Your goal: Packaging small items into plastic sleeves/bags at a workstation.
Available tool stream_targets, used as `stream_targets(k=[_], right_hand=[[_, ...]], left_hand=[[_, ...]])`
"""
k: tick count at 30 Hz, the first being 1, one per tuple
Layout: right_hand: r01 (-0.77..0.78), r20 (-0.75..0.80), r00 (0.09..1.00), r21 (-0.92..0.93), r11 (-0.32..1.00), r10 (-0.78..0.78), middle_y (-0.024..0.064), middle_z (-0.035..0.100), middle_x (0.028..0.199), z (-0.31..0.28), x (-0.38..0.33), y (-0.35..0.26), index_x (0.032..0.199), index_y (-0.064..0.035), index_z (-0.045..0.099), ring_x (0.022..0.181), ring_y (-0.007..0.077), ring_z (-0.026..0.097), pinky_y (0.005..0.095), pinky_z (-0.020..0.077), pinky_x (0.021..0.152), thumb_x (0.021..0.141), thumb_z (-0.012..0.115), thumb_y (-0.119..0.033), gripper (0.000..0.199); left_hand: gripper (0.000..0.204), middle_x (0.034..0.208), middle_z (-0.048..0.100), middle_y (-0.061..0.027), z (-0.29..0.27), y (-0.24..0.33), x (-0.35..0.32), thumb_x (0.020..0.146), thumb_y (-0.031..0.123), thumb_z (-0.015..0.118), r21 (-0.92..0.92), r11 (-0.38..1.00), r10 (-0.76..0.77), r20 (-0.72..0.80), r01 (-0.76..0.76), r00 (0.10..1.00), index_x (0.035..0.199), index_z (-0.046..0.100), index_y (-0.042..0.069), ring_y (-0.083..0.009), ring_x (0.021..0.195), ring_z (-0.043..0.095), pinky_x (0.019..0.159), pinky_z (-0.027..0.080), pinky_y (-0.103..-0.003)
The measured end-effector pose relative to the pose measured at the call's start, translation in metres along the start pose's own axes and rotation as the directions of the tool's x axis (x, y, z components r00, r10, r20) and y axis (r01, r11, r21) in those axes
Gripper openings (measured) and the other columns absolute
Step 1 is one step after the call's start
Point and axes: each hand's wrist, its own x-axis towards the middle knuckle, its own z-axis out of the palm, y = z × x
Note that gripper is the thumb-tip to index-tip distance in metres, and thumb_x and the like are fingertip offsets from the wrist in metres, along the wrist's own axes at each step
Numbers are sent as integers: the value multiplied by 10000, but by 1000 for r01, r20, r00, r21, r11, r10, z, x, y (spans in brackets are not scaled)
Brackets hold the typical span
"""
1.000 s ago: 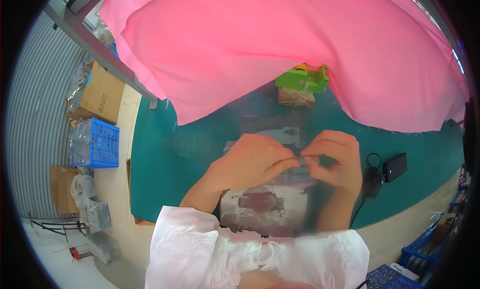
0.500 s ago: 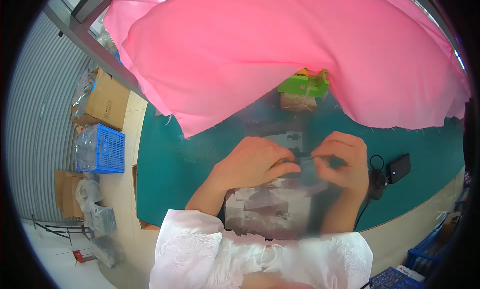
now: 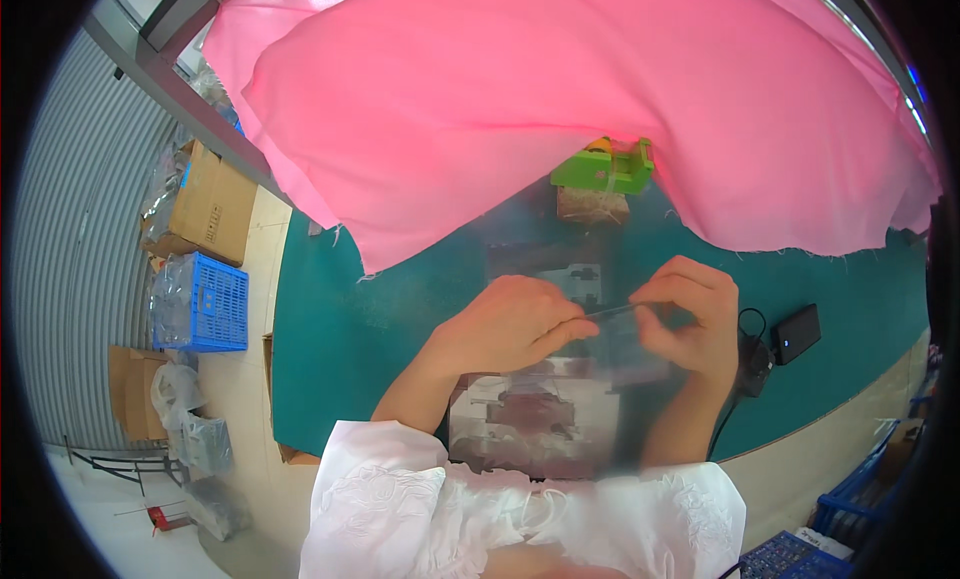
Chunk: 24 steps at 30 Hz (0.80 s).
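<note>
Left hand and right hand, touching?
Apart. The head view shows a gap between left hand and right hand fingertips, clear plastic film spanning it.

A wide green surface [image 3: 350, 379] here, carrying a speckled block [image 3: 592, 207] under the green tape dispenser [image 3: 604, 175], black device [image 3: 797, 334] and bundled cable [image 3: 757, 369] right, grey-white sheets [image 3: 535, 429] up front!
</note>
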Motion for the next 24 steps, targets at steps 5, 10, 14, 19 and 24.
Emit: stream_targets(k=[5, 10, 14, 19, 24], right_hand=[[2, -30, 1000, -46, 999, -3, 50, 566, 643, -5, -2, -1, 713, -44, 663, 509, 127, 520, 226, 391, 456, 527, 638, 5, 195], [7, -73, 997, -54, 998, -11, 50, 559, 648, -4, -1, 0, 711, -48, 661, 505, 125, 507, 226, 379, 449, 515, 629, 7, 207], [-7, -71, 997, -79, 997, 1, 48, 558, 652, -6, -2, 0, 711, -46, 658, 508, 123, 501, 226, 374, 448, 510, 628, 5, 210], [-7, -94, 996, -86, 996, -1, 47, 560, 653, -10, -2, 0, 709, -40, 657, 512, 119, 498, 220, 368, 453, 512, 626, -5, 203], [1, -104, 995, -43, 999, -6, 49, 563, 658, -10, -2, -1, 706, -39, 658, 518, 117, 491, 218, 357, 454, 505, 621, -1, 208]], left_hand=[[244, 698, 614, -102, 2, 1, 1, 886, 290, 564, -98, 995, -21, -82, 13, 996, 865, 687, 80, -302, 697, 584, 619, 455, -414], [309, 663, 583, -105, 6, -6, 3, 902, 357, 543, -139, 990, -2, -16, 0, 1000, 877, 686, 84, -312, 690, 572, 625, 443, -433], [249, 688, 614, -83, 4, -6, 4, 892, 290, 560, -145, 989, -7, -46, 0, 999, 900, 689, 77, -294, 688, 582, 617, 456, -404], [186, 748, 660, -76, 1, -9, 4, 874, 220, 588, -136, 990, 11, -89, -23, 996, 929, 696, 79, -278, 690, 594, 613, 471, -380], [192, 756, 660, -91, -2, -13, 5, 874, 209, 581, -230, 971, 84, 76, -65, 994, 934, 691, 64, -267, 731, 619, 620, 480, -370]])
